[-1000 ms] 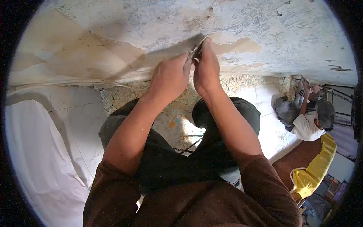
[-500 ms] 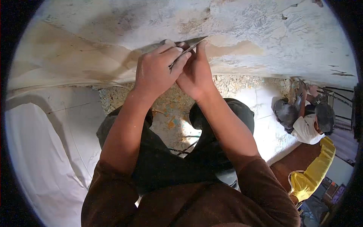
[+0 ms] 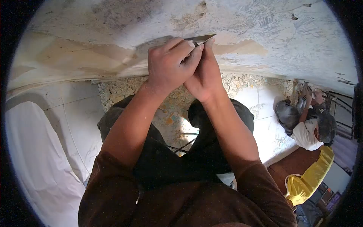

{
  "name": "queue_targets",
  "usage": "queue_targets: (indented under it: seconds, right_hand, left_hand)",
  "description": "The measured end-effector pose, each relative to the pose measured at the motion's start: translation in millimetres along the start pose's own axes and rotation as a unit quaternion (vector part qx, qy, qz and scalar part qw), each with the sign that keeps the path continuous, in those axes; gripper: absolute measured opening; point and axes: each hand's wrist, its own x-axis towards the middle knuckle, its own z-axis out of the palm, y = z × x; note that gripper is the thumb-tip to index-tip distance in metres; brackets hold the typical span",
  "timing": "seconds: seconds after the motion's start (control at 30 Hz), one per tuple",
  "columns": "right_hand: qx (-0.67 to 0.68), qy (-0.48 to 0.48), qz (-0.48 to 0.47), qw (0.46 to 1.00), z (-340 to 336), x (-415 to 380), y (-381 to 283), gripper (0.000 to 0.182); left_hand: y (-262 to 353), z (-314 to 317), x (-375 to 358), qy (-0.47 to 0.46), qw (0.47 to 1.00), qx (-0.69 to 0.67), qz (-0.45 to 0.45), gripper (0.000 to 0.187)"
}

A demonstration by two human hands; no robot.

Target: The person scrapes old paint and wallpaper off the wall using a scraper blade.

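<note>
Both my hands meet at a plastered wall (image 3: 242,22) near the top centre. My left hand (image 3: 172,62) is closed, its fingers wrapped round a thin flat metal blade (image 3: 206,38). Beside it my right hand (image 3: 206,72) is closed on the same blade, with the thumb near the blade's tip. The pointed end of the blade sticks out to the right, close against the wall. Its handle, if any, is hidden in my hands. Tan damp-looking patches (image 3: 245,47) mark the wall to the right and left of the hands.
A crouching person (image 3: 308,132) works by the wall at the right. Below them lies a yellow cloth (image 3: 308,181). White sheeting (image 3: 41,151) covers the left side. Crumbled debris (image 3: 121,90) lies on the floor along the wall, between and beyond my knees.
Both my hands have moved slightly to the right along the wall with the blade. The other person's hands have shifted a little.
</note>
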Motion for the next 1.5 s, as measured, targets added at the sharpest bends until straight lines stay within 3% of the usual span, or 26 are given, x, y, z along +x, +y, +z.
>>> queue_targets:
  seconds: [0.3,0.6,0.77,0.8,0.9,1.03,1.17,1.27,1.33,1.4,1.43,1.5]
  right_hand:
    - [-0.013,0.011,-0.003,1.000,6.9,4.1,15.8,0.062]
    - [-0.034,0.003,-0.021,0.999,5.7,0.8,1.4,0.066]
    - [0.019,-0.051,0.002,0.999,-15.4,3.6,-8.3,0.068]
    - [-0.025,-0.002,-0.026,0.999,-6.2,2.2,-5.9,0.068]
    - [-0.016,0.000,-0.017,1.000,-6.0,2.6,-4.1,0.068]
    - [-0.063,-0.050,-0.001,0.997,-3.5,-1.3,-4.7,0.068]
    - [-0.128,0.034,0.010,0.991,-3.8,-2.3,2.3,0.062]
    - [-0.181,0.075,-0.033,0.980,5.7,-2.9,4.8,0.063]
    - [-0.207,0.109,-0.053,0.971,8.1,-4.9,4.5,0.065]
    - [-0.314,0.129,-0.156,0.928,4.5,-10.9,8.1,0.053]
    - [-0.318,0.127,-0.153,0.927,1.8,-13.1,13.1,0.053]
    - [-0.442,0.138,-0.368,0.807,-5.8,-17.5,24.1,0.043]
  left_hand:
    - [7.8,-22.3,0.4,-0.030,0.999,-0.011,-0.037,0.004]
    - [3.7,0.7,6.7,0.029,0.999,-0.027,-0.033,0.010]
    - [9.5,4.7,12.6,-0.051,0.996,0.015,-0.068,0.020]
    - [11.6,3.2,11.2,-0.055,0.996,0.016,-0.064,0.017]
    - [12.1,-4.2,5.5,-0.087,0.993,-0.024,-0.077,0.015]
    - [14.7,-16.9,1.7,-0.080,0.994,-0.024,-0.067,0.018]
    - [23.4,-22.7,2.4,-0.072,0.990,-0.077,-0.090,0.017]
    - [24.0,-15.2,2.3,-0.039,0.995,-0.054,-0.075,0.020]
    - [20.1,-16.6,3.6,-0.081,0.992,-0.086,-0.048,0.028]
    - [19.1,-23.6,8.6,-0.105,0.989,-0.083,-0.058,0.029]
    - [18.2,-26.7,10.4,-0.134,0.985,-0.081,-0.066,0.030]
    - [11.1,-27.4,8.9,-0.145,0.984,-0.083,-0.067,0.031]
